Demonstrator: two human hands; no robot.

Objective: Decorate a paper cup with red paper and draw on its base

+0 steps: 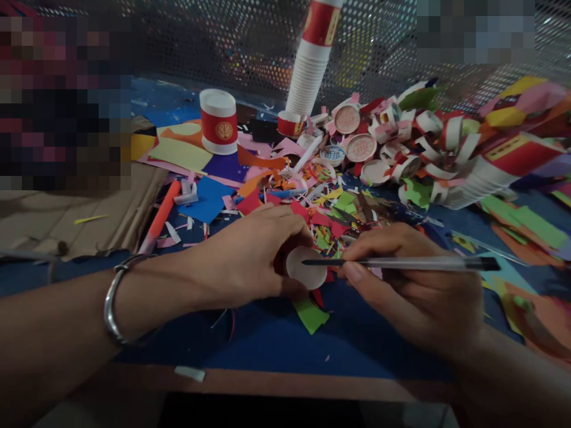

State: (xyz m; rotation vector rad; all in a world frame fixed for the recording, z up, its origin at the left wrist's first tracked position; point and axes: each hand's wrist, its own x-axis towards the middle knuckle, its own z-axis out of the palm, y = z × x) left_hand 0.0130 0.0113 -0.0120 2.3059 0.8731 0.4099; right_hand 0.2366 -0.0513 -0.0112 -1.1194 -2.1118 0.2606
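My left hand (263, 255) is wrapped round a paper cup (307, 270), its round white bottom facing me. A pen (414, 263) with a clear barrel and a black end lies between the fingers and thumb of my right hand (410, 291). The pen's dark tip reaches over the cup's white bottom; whether it touches cannot be seen. Under and behind the cup lie paper scraps, with a green piece (311, 316) just in front of it. Most of the cup's side is hidden by my left hand.
A red-and-white cup (218, 122) stands upside down behind. Tall stacked cups (310, 74) rise at the back, and another stack (495, 172) lies at right. Cut cups (360, 147) are heaped between them. An orange marker (163, 214) and brown cardboard (89, 220) lie left.
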